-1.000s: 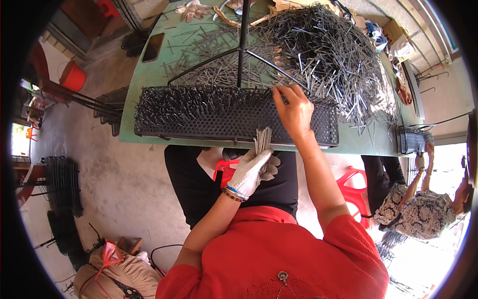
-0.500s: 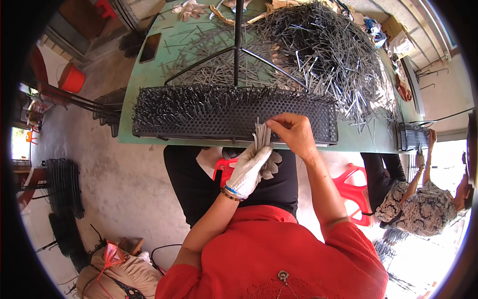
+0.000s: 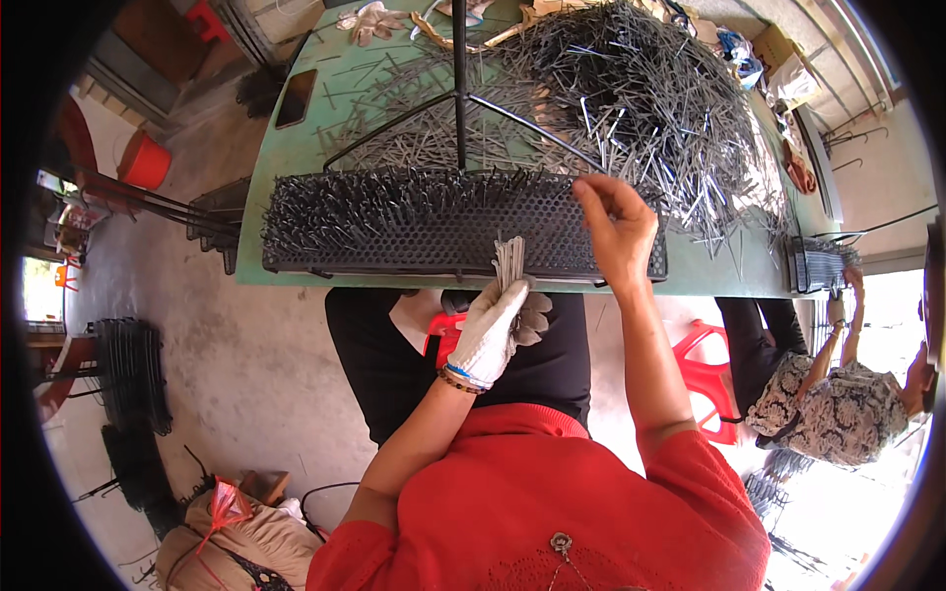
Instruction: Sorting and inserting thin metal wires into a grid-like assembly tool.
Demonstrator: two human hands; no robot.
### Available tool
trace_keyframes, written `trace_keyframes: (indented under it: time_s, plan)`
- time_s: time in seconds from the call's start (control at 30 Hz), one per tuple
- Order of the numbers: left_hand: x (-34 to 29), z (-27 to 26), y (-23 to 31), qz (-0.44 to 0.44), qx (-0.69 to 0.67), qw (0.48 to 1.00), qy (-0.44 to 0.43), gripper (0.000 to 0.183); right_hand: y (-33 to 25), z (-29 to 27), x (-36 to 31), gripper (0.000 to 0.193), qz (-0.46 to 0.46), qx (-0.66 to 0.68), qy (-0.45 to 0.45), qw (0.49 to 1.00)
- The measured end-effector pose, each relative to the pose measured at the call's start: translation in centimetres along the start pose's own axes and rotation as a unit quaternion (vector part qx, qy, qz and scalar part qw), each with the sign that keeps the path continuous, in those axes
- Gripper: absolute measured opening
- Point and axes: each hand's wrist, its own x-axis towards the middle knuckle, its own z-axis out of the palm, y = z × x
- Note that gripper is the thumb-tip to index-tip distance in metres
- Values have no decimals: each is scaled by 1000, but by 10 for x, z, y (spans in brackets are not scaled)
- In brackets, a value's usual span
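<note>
- One black tray [image 3: 542,227] with lots of holes is seen at the near edge of the green worktop [image 3: 709,281].
- The step in hand seems to be the standing of thin sticks [image 3: 340,212] in the tray's holes, one at a time; the left part is thickly filled, the front right part mostly bare.
- One bunch of loose sticks [image 3: 509,258] is held up at the front of the tray by the left hand [image 3: 490,330]; its gloved grip is wrapped round the bunch.
- The bare right hand [image 3: 623,231] is held over the tray's right part. Its thumb and finger are bent near each other, but whether a stick is pinched in this grip cannot be told.
- For the next move, a light pinch and a straight aim at one hole seem to be called for.
- One big pile of sticks [image 3: 641,108] is heaped behind the tray, too many to be counted.
- One black post [image 3: 460,128] with two slanted bars is seen at the tray's back.
- One phone [image 3: 297,98] is laid behind the tray's left end.
</note>
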Motion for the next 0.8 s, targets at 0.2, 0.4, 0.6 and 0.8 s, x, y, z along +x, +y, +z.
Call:
trace_keyframes:
  time_s: [0.2, 0.4, 0.6, 0.8]
  plan:
    - [6, 1, -4, -68, -35, 997, -3, 22, 7, 19, 27, 11, -175, -89, 65, 978]
    - [4, -1, -1, -71, -36, 997, 2, 21, 17, 27, 28, 10, -225, -123, 48, 965]
    - [3, -5, -1, -73, -26, 997, -13, 22, 19, 33, 22, 12, -260, -165, 38, 951]
    - [3, -5, -2, -76, 7, 997, 3, 23, 24, 35, 17, 10, -236, -220, -13, 946]
